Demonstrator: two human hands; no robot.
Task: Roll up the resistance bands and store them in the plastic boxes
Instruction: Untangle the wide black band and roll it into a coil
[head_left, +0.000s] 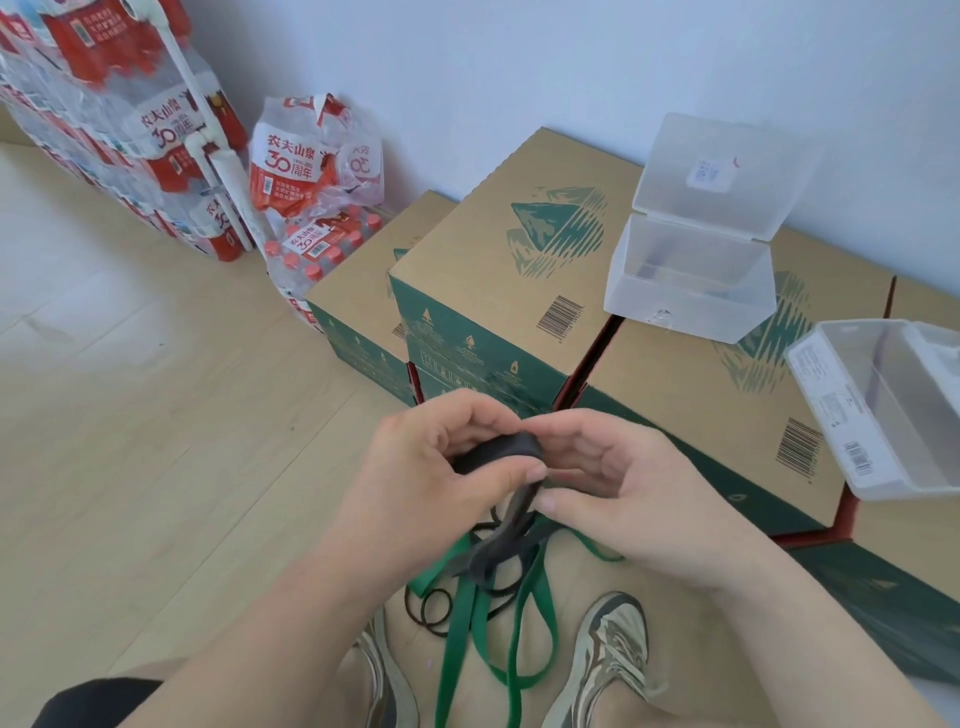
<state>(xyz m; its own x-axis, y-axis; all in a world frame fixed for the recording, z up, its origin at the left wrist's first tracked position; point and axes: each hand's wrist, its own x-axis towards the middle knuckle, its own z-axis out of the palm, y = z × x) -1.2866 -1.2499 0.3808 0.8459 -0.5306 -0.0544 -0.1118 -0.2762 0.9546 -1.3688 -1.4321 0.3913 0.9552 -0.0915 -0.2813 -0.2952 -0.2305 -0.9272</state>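
A partly rolled dark grey resistance band is pinched between my left hand and my right hand, its loose tail hanging down toward the floor. Green resistance bands lie tangled on the floor between my shoes, together with thin dark bands. Two clear plastic boxes stand open on the cartons: one with its lid raised against the wall, another at the right edge. Both look empty.
Brown and green cardboard cartons fill the right side along the white wall. Shrink-wrapped packs of bottled water are stacked at the back left. Pale wooden floor spreads to the left. My shoes stand at the bottom.
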